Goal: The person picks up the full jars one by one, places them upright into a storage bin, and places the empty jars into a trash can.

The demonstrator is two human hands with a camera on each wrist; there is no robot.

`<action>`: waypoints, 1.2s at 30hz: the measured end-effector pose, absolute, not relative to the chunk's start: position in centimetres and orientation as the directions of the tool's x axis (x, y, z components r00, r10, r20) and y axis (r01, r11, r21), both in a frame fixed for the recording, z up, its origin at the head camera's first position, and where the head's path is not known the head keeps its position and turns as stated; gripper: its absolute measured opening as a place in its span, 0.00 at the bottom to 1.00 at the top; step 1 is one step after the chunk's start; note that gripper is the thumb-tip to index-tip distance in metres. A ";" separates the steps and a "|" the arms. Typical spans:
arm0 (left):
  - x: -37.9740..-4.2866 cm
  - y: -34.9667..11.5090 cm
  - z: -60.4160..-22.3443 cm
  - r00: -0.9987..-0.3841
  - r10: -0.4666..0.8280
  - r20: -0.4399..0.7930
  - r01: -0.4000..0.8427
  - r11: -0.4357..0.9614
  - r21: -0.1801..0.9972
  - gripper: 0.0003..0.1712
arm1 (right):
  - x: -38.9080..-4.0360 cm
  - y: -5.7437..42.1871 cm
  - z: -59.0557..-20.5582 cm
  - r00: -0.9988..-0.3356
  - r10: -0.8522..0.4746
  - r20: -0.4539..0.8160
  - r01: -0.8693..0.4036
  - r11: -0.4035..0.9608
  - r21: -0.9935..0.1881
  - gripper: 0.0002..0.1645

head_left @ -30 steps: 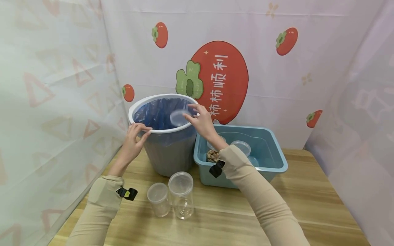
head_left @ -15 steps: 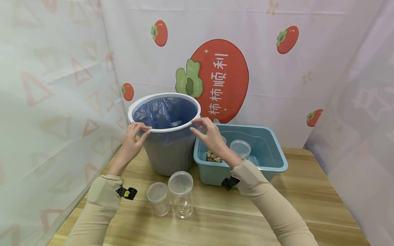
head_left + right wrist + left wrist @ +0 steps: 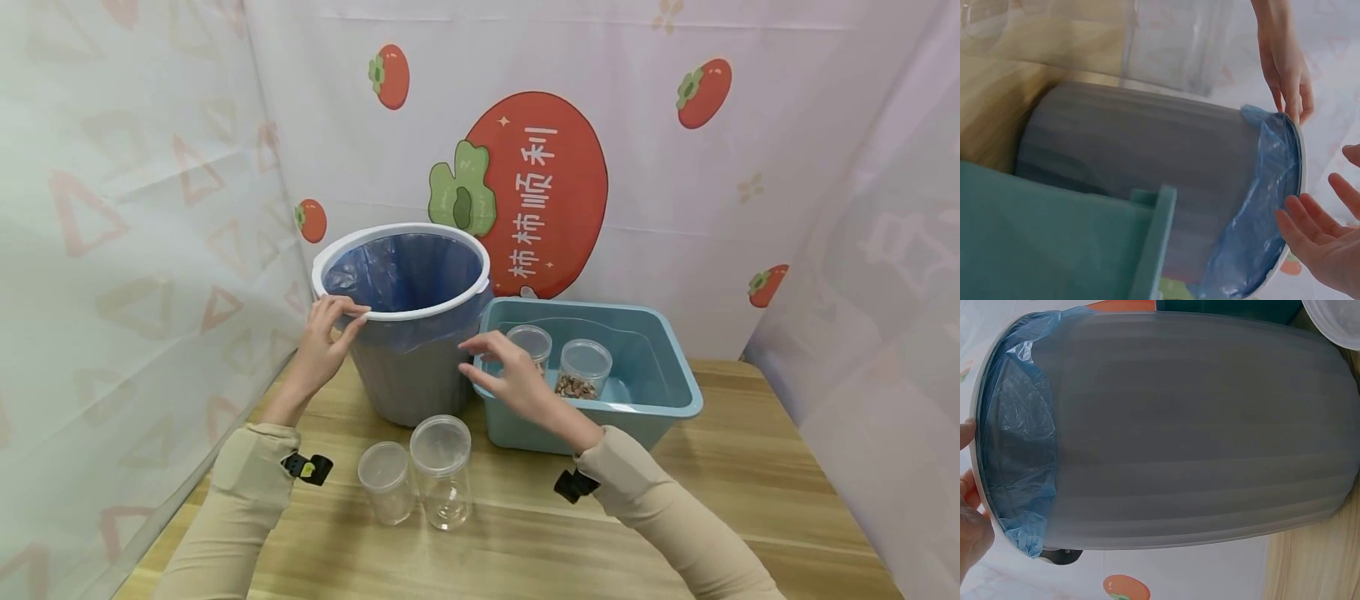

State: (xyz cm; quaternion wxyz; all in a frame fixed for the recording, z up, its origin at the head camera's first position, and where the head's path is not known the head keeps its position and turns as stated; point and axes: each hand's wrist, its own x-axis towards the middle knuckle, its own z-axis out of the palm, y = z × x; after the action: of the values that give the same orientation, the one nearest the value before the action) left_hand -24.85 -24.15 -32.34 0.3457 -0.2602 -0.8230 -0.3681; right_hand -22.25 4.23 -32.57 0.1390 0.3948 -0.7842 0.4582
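Observation:
My left hand (image 3: 321, 346) grips the white rim of a grey trash can (image 3: 408, 379), with fingers over the edge and thumb below it. A blue bag (image 3: 390, 267) lines the can and folds down over its outside. My right hand (image 3: 517, 379), empty with fingers spread and lightly bent, hovers between the can and a blue plastic tub (image 3: 675, 358). Inside the tub are two clear lidded jars: the right jar (image 3: 585, 367) holds brown pieces, and the left jar (image 3: 529, 342) is partly hidden behind my right hand. The bottom of the can is out of sight.
Two clear, empty-looking jars stand on the wooden table in front of the can: a shorter jar (image 3: 386, 483) and a taller jar (image 3: 441, 475). Printed cloth walls (image 3: 637, 233) enclose the back and both sides.
A clear round-topped container left my right hand, dropped into the trash can and went out of sight. That hand moved down towards the tub; my left hand stayed at the rim.

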 end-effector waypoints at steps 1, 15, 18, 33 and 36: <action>-24.8 -24.2 -32.3 -0.624 0.173 0.762 0.683 0.593 0.426 0.09 | -22.0 4.2 -32.9 -0.642 -0.504 0.578 -0.750 0.259 -0.608 0.15; -24.7 -24.0 -32.3 -0.630 0.162 0.760 0.679 0.590 0.436 0.08 | -19.7 4.7 -35.5 -0.587 -0.681 0.439 -0.758 0.271 -0.594 0.18; -24.8 -24.0 -32.3 -0.623 0.166 0.764 0.684 0.589 0.430 0.08 | -19.5 4.8 -36.0 -0.581 -0.713 0.393 -0.755 0.291 -0.587 0.20; -24.8 -24.0 -32.3 -0.606 0.179 0.775 0.700 0.583 0.413 0.09 | -18.7 4.3 -38.8 -0.596 -0.752 0.281 -0.693 0.305 -0.654 0.32; -24.9 -24.0 -32.4 -0.598 0.181 0.781 0.705 0.583 0.405 0.09 | -18.7 4.0 -39.3 -0.585 -0.745 0.319 -0.713 0.286 -0.640 0.34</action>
State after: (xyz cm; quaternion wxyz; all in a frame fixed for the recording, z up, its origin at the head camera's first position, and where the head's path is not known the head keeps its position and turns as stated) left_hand -24.87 -24.04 -32.37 0.3565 -0.2718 -0.8150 -0.3672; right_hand -18.70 4.04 -39.33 -0.0205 0.4548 -0.8017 0.3873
